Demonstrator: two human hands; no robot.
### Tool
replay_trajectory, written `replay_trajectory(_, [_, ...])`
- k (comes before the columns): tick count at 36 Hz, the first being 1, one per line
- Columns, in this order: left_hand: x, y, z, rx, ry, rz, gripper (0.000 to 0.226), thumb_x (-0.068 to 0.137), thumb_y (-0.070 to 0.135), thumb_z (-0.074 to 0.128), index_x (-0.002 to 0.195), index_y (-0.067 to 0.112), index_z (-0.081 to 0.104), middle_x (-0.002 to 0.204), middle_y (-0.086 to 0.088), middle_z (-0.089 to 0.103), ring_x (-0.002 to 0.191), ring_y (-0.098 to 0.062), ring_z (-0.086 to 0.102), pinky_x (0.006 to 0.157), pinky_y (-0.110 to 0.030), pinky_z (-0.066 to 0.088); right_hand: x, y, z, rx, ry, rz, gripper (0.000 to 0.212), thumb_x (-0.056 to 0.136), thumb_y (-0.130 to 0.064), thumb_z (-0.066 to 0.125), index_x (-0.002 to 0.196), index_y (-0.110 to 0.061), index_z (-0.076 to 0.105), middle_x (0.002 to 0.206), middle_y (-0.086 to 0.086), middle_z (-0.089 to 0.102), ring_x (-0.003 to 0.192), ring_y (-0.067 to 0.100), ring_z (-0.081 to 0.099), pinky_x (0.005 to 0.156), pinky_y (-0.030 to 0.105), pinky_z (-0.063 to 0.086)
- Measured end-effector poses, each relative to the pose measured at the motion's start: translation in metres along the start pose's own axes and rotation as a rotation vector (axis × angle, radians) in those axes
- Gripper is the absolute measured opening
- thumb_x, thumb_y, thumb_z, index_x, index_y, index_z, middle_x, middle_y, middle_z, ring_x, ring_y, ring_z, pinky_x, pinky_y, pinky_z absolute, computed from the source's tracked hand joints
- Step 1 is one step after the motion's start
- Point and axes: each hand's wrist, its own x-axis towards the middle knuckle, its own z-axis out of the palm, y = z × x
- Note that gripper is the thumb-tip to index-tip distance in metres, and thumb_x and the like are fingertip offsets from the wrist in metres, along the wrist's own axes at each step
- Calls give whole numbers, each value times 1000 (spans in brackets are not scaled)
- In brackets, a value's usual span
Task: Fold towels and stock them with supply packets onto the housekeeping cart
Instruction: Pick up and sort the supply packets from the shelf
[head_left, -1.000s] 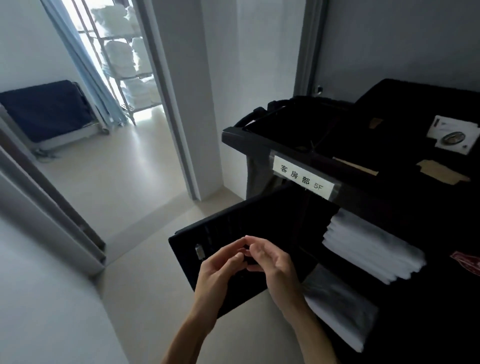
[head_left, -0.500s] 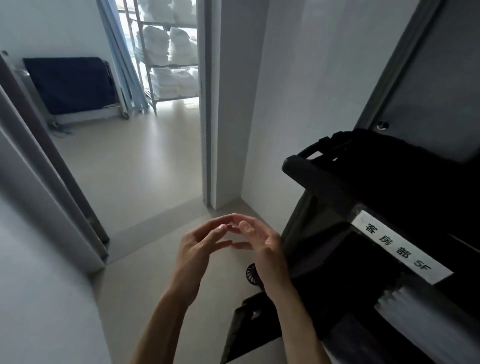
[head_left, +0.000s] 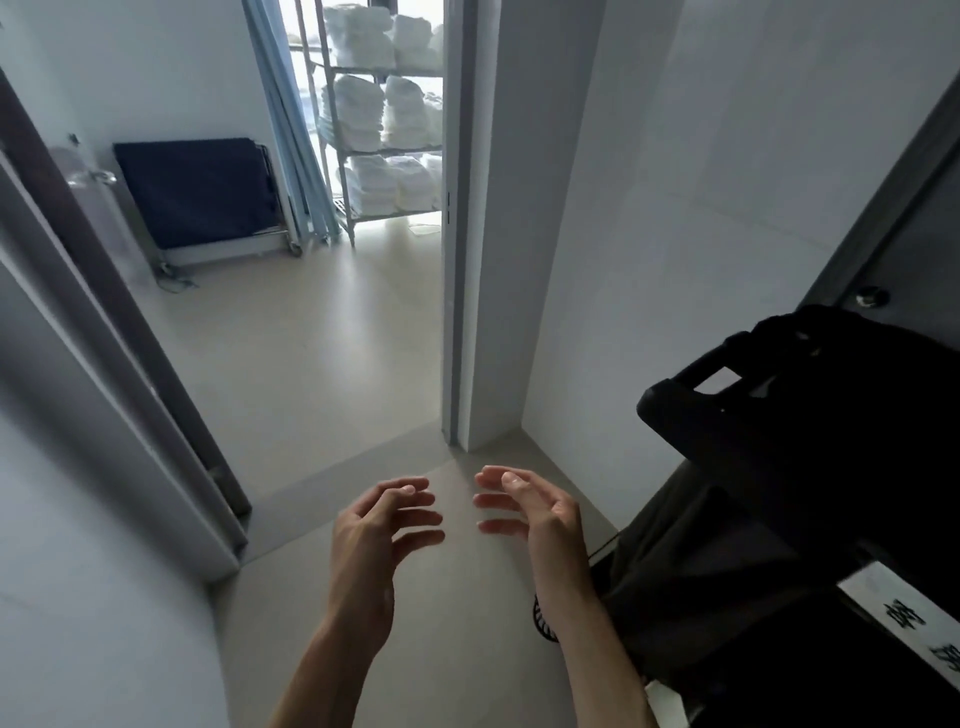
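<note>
Since more towels (head_left: 387, 111) sit on the far rack (head_left: 343, 150), both hands, left (head_left: 376, 535) and right (head_left: 537, 512), hang empty, fingers apart, beside the cart (head_left: 779, 441).

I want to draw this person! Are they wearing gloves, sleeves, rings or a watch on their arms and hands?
No gloves: the left hand and the right hand are both bare. No sleeves show either; both forearms are uncovered right down to the picture's bottom edge. I can't see any ring, watch or bracelet on either one.

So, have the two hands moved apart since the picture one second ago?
Yes. The left hand and right hand now show bare floor between their fingertips; earlier the fingertips touched. Both are open and empty.
</note>
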Motion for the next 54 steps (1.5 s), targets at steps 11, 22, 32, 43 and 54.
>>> replay_trajectory(11, [84, 41, 24, -33, 92, 82, 29, 95, -3, 43, 89, 1, 71, 71, -8, 70, 62, -21, 67, 55, -28, 57, 96, -18, 25, 92, -23, -14, 29, 99, -19, 48, 99, -11, 75, 96, 5, 77, 86, 23, 74, 66, 29, 59])
replay_trajectory(22, [210, 45, 10, 168, -168, 136, 29, 101, 7, 47, 106, 13, 75, 102, -4, 77, 97, -22, 72, 85, -35, 57, 186, 10, 76, -98, 23, 38, 24, 100, -17, 52, 95, -11, 75, 92, 3, 77, 82, 23, 73, 65, 32, 58])
replay_trajectory(32, [337, 78, -1, 86, -370, 8, 28, 99, 6, 48, 105, 10, 75, 105, -9, 76, 100, -28, 71, 85, -36, 57, 259, 5, 133, -69, 278, 91, 19, 96, -18, 57, 98, -11, 74, 91, 8, 77, 83, 28, 72, 72, 40, 59])
replay_trajectory(43, [444, 145, -35, 167, -373, 95, 26, 101, 10, 49, 109, 15, 74, 107, -1, 76, 102, -21, 71, 90, -37, 57, 373, -13, 218, 66, 294, 46, 23, 99, -19, 53, 99, -12, 75, 95, 9, 77, 92, 30, 72, 83, 43, 58])
replay_trajectory(54, [613, 186, -70, 148, -123, 211, 24, 96, 15, 54, 107, 16, 75, 114, -4, 74, 105, -24, 70, 81, -29, 59, 557, 10, 301, 126, 74, 58, 24, 99, -14, 51, 101, -7, 73, 95, 8, 77, 90, 27, 73, 70, 30, 57])
